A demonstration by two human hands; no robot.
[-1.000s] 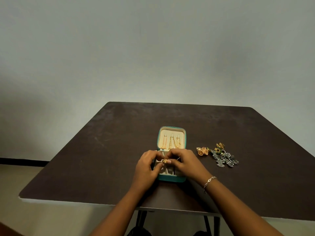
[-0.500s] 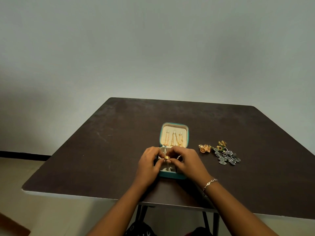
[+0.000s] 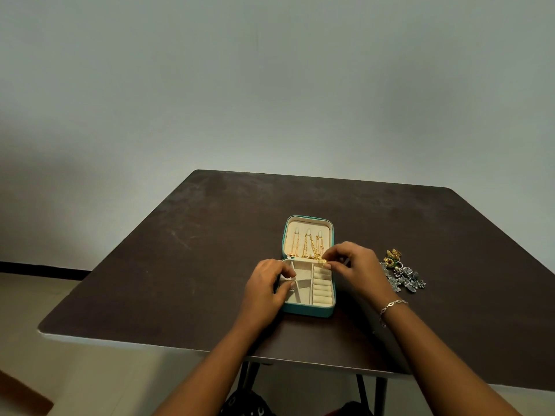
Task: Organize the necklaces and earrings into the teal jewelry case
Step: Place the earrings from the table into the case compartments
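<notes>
Two hands at the open case (image 3: 306, 309) on the worktop (image 3: 180, 265): our left hand (image 3: 264, 291) grips its left wall, our right hand (image 3: 357, 265) pinches a gold earring (image 3: 323, 261) over the padded rolls (image 3: 322, 291). Next, we judge, it needs gentle seating there.

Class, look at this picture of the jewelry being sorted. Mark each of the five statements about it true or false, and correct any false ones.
1. The teal jewelry case lies open on the table. True.
2. Gold necklaces hang inside its lid. True.
3. The loose earrings lie left of the case. False: they lie to its right, on the table.
4. The right hand pinches a small gold piece at the far end of the tray. True.
5. The left hand rests on the table, away from the case. False: it holds the tray's left side.
</notes>
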